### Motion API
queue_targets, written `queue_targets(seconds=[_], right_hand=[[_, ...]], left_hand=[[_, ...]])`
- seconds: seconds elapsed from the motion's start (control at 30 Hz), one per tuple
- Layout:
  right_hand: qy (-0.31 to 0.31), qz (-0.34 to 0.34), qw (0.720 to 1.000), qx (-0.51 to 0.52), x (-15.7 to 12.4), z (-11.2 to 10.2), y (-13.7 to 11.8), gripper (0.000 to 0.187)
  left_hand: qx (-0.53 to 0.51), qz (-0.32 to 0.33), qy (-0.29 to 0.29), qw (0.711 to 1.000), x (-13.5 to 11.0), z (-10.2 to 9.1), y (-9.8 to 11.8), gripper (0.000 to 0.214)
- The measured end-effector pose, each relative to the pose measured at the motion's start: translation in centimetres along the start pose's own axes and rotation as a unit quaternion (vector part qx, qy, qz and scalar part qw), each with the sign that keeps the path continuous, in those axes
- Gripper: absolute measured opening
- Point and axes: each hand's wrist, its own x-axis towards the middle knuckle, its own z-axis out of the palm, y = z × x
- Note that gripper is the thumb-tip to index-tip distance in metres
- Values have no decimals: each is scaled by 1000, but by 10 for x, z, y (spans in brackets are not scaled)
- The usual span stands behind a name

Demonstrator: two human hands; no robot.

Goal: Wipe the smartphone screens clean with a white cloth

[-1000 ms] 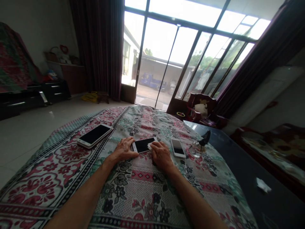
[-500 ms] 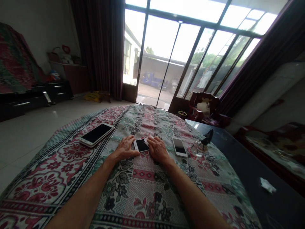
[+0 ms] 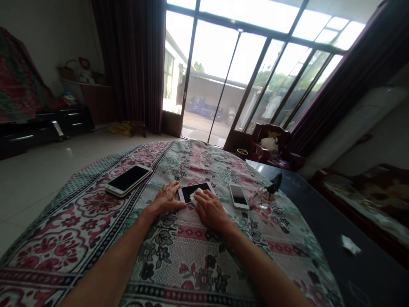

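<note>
One tissue (image 3: 193,198) pressed to a phone (image 3: 188,191)

The right hand (image 3: 209,209) has its fingers bunched over the white tissue, holding it down against the phone's dark screen. The left hand (image 3: 166,198) grips the left end of that phone, thumb at the near corner and fingers at the far one, set well apart from each other. The phone lies face up between the hands, on a flowered tablecloth (image 3: 191,251) in pink, green, grey and black.

Just beyond the right hand lies a second white phone (image 3: 239,196), face up and apart from the first. Past it, near the right side of the cloth, sits a clear glass thing (image 3: 263,200) with a black object (image 3: 275,184) at it; its exact shape is hard to tell. Over to the left, a larger white phone (image 3: 128,179) rests at a slant, also face up with a dark screen.

Farther right, a crumpled white scrap (image 3: 350,245) lies on a dark, shiny surface (image 3: 319,213). Beyond the table's far edge stand a dark red wooden chair (image 3: 260,132) and a tall glass door (image 3: 217,85), with dark curtains (image 3: 128,64) to its left. On the floor by them is something yellow (image 3: 120,128).
</note>
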Motion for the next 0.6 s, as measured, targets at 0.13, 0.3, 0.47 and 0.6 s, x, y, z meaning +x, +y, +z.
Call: queue_targets(seconds=[0.13, 0.3, 0.47, 0.6], right_hand=[[-11, 9, 1000, -10, 28, 5, 3, 36], [-30, 61, 998, -12, 56, 18, 2, 33], [-27, 71, 997, -10, 53, 20, -5, 35], [-15, 60, 998, -16, 37, 14, -9, 37]], left_hand=[[3, 8, 0, 1000, 1, 2, -3, 76], [-10, 2, 0, 1000, 1, 0, -1, 72], [-23, -7, 7, 1000, 1, -3, -2, 72], [-47, 13, 5, 999, 0, -7, -8, 68]])
